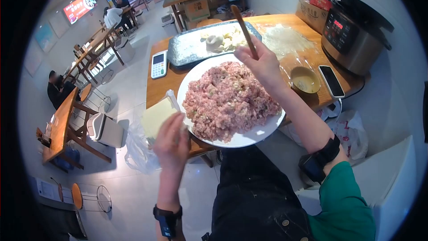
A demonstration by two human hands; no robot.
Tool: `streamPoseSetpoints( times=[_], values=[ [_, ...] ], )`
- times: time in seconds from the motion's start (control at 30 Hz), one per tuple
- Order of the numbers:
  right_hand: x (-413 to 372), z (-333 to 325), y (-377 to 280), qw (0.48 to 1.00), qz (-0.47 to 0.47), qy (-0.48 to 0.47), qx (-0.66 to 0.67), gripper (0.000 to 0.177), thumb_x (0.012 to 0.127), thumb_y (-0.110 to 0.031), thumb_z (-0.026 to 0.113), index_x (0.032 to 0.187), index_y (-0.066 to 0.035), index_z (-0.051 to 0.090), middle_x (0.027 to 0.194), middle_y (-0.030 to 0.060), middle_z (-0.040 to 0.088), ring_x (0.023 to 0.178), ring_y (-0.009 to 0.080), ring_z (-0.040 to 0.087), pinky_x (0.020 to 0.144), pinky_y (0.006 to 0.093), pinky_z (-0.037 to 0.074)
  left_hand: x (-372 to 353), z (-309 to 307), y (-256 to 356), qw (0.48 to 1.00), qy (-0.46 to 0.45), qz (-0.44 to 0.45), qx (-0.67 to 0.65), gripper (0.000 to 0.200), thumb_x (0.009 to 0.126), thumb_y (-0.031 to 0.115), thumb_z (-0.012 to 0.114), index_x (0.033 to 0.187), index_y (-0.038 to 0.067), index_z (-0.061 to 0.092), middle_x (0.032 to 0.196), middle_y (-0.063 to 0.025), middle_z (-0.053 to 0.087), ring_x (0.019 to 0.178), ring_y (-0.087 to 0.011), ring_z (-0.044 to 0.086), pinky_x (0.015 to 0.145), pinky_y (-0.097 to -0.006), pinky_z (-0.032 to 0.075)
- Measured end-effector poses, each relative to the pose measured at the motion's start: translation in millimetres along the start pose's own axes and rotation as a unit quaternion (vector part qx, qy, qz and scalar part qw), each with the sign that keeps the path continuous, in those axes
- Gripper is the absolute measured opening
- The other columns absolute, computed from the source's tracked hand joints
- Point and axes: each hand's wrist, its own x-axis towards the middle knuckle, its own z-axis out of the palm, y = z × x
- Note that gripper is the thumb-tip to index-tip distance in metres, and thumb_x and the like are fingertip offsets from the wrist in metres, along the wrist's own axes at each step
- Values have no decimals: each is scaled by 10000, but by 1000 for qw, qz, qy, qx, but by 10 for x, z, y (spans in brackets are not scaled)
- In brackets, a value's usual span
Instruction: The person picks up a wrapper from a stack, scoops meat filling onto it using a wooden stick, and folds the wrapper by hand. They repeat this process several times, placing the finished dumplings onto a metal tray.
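My right hand (pixel 261 64) is closed around a wooden stick (pixel 244 29), which slants up and away above the plate's far side. On the white plate (pixel 249 142) lies a large mound of pink minced meat (pixel 229 102) with green flecks. My left hand (pixel 171 140) is at the plate's left edge, in front of a stack of pale square dough wrappers (pixel 158 118). Its fingers are bent and blurred, so what they hold, if anything, does not show. Behind the plate, a floured tray (pixel 187 44) carries several folded dumplings (pixel 231 38) and a rounded lump of dough (pixel 214 42).
A white card terminal (pixel 159 64) stands left of the tray. To the right are a small bowl (pixel 305 80), a phone (pixel 331 81) on a cable, and an electric cooker (pixel 352 35). A plastic bag (pixel 140 149) hangs at the table's left edge. Several people sit farther off.
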Motion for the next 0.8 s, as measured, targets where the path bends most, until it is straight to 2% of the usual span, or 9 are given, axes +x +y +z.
streamPoseSetpoints(
  times=[0.03,0.1,0.3,0.57,0.63,0.67,0.7,0.73,0.8],
  values=[
    [47,37,45,999,-17,42,27,488,829,-335,621,1187,-25,507,757,26,575,642,94,500,591,245,419,63,-68,-105,999,12,-11,30,310,704,-9,650,1002,79,642,991,-89,615,898,-251,603,762,-332,488],
    [-121,-31,112,1000,16,-4,-9,477,862,-314,582,1239,-37,490,752,29,578,620,81,472,592,244,411,151,-197,-272,996,-10,-3,84,272,701,-2,654,960,80,645,950,-71,615,857,-243,603,729,-330,487],
    [-1057,-241,177,976,4,-219,-9,306,906,-114,501,1203,-51,539,806,61,656,620,80,540,594,235,458,273,-286,-428,986,-94,13,140,138,696,29,657,820,81,623,844,-25,600,761,-217,593,626,-325,474],
    [-1524,-625,295,965,86,-246,-31,283,876,-65,539,1151,-3,566,839,88,677,794,106,631,728,237,487,354,-241,-436,968,-134,25,212,69,749,85,613,804,86,571,805,-56,596,714,-239,597,610,-330,469],
    [-1597,-669,365,970,63,-236,-13,280,871,-74,548,1145,-23,577,830,92,673,747,123,634,683,243,485,378,-253,-509,977,-136,-58,155,64,784,92,578,847,81,572,834,-79,593,746,-250,593,611,-326,468],
    [-1610,-690,367,970,65,-235,-12,280,871,-74,548,1145,-23,577,830,92,673,747,123,634,683,243,485,421,-293,-540,961,-163,-187,119,87,829,112,528,884,75,583,880,-85,609,795,-227,602,629,-335,464],
    [-1604,-722,363,967,18,-246,-60,281,856,-67,556,1134,-38,587,816,94,664,717,148,629,652,256,480,412,-305,-711,961,-167,-185,118,87,829,112,528,884,75,583,880,-85,609,795,-227,602,629,-335,464],
    [-1600,-758,361,961,-27,-255,-109,284,841,-60,564,1123,-53,596,802,96,654,687,173,625,620,269,474,369,-294,-987,966,-71,-246,-12,137,854,125,498,952,71,577,929,-84,609,854,-207,599,665,-330,470],
    [-1586,-793,344,959,-64,-240,-139,288,822,-53,572,1108,-64,603,784,95,638,668,202,610,597,285,464,346,-332,-1111,890,71,-335,-302,230,899,160,442,1079,57,542,1025,-85,593,959,-186,583,752,-328,479]
  ],
)
